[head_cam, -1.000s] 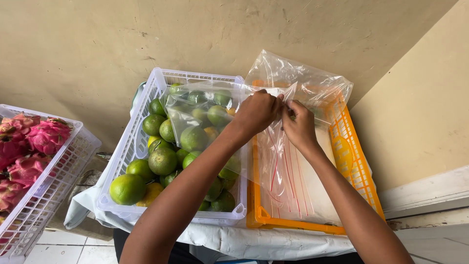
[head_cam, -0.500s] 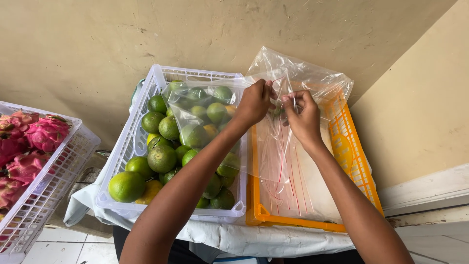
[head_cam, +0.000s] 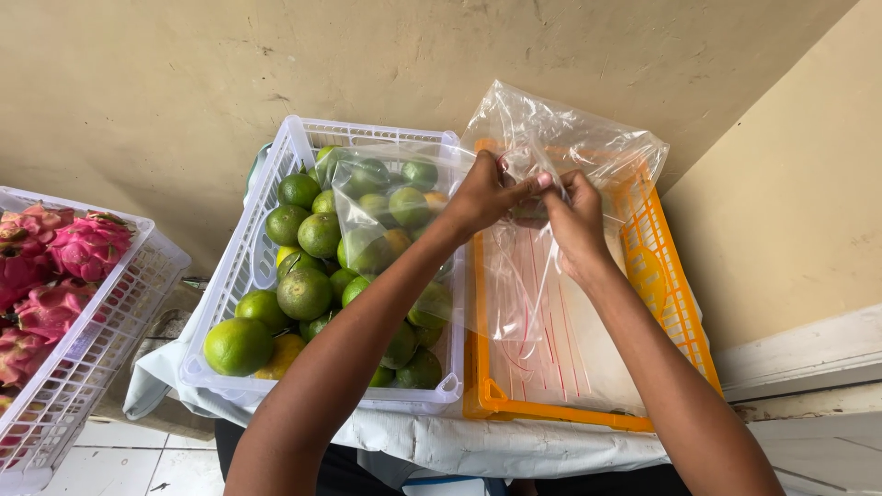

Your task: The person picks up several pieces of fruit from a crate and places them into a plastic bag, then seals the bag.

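Both hands, left hand [head_cam: 487, 195] and right hand [head_cam: 574, 216], are pinching the clear thin plastic bag [head_cam: 542, 165] together, hanging above the orange plastic crate [head_cam: 680, 303], right hand nearer.

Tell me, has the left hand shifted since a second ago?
Yes. The left hand has slid slightly left along the clear plastic bag, toward the white crate.
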